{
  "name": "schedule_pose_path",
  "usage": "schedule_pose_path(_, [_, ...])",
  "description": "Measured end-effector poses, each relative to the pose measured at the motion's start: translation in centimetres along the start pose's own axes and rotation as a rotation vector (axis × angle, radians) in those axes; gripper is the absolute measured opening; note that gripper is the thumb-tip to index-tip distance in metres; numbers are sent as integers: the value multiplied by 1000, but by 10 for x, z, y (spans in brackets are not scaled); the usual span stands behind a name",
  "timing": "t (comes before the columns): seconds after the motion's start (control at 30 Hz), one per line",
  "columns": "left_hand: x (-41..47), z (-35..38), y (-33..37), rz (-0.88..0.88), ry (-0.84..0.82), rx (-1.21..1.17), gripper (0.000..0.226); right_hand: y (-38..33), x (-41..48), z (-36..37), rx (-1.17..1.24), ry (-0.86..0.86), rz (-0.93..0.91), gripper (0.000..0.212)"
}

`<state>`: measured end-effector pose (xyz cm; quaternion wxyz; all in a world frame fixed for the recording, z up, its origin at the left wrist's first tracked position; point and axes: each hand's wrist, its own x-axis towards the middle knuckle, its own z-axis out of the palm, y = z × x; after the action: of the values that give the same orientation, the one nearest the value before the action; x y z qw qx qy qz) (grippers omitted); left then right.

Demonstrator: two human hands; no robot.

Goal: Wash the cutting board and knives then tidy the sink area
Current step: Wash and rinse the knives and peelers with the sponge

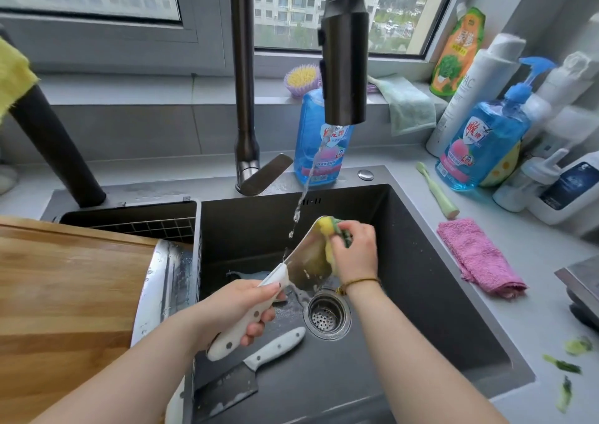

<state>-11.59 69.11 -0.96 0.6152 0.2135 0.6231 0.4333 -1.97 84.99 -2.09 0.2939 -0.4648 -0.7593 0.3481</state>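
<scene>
Gripping a cleaver [308, 260], the left hand [241, 310] angles it; right hand [355, 251] clutches, seemingly, a sponge [325, 225].

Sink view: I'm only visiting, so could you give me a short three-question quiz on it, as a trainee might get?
1. True or false: water runs from the faucet.
2. What scrubs the blade of the held knife? A) sponge B) brush C) cloth
3. Fill in: the second knife lies in the ___.

Key: 1 true. 2 A: the right hand grips it, while the left hand holds the white handle. 3 sink.
</scene>
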Motion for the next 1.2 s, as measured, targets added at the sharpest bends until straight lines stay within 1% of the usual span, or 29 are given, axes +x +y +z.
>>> schedule_pose_path(0.03, [1,0,0,-7,-13,-27,24,-2,6,-2,-19,26,58,21])
schedule_pose_path(0.1, [2,-1,0,-16,-22,-87,26,-8,3,2,-60,14,64,20])
schedule_pose_path(0.2, [3,-6,1,-30,-15,-199,36,-16,-22,17,-94,-156,-118,17])
schedule_pose_path(0.23, [3,-8,0,-32,-18,-224,40,-17,-23,19,-102,-192,-153,17])
schedule_pose_path(0.27, [2,-9,0,-32,-24,-238,42,-18,-18,17,-104,-183,-144,17])
schedule_pose_path(0.37, [1,-7,-3,-35,-47,-244,44,-14,13,6,-96,-26,46,22])
schedule_pose_path(0.43, [2,-5,-3,-29,-45,-239,43,-12,17,4,-92,19,114,22])
schedule_pose_path(0.47, [3,-4,-3,-26,-33,-244,42,-12,11,7,-94,-4,97,21])
schedule_pose_path(0.53, [8,-5,-1,-21,7,-268,35,-12,-14,18,-93,-103,-5,17])
schedule_pose_path(0.6, [12,-7,-1,-21,39,-302,34,-9,-35,27,-92,-197,-94,16])
schedule_pose_path(0.63, [14,-8,-1,-22,47,-319,35,-8,-35,28,-89,-211,-108,17])
schedule_pose_path(0.7, [16,-7,-1,-27,47,-334,36,-9,-17,24,-77,-176,-55,19])
schedule_pose_path(0.8, [20,-1,5,-25,29,-356,36,-14,7,16,-83,-54,84,21])
schedule_pose_path(0.83, [22,0,8,-26,27,-368,36,-16,6,17,-94,-51,71,20])
schedule_pose_path(0.87, [23,0,9,-31,25,-382,36,-18,3,18,-106,-77,18,19])
schedule_pose_path(0.93, [23,-3,8,-46,24,-388,37,-17,-7,22,-130,-171,-97,17])
schedule_pose_path(0.97, [22,-5,5,-53,22,-375,38,-15,-8,22,-141,-205,-121,17])
schedule_pose_path(1.03, [17,-5,-3,-78,14,-344,38,-11,4,19,-142,-187,-62,18])
schedule_pose_path(1.13, [12,1,-12,-107,-7,-295,38,-5,19,12,-124,-48,136,21])
schedule_pose_path(1.17, [12,2,-13,-109,-7,-288,38,-6,15,13,-130,-51,156,21])
schedule_pose_path(1.2, [12,1,-13,-110,-6,-294,38,-7,8,16,-136,-88,132,20])
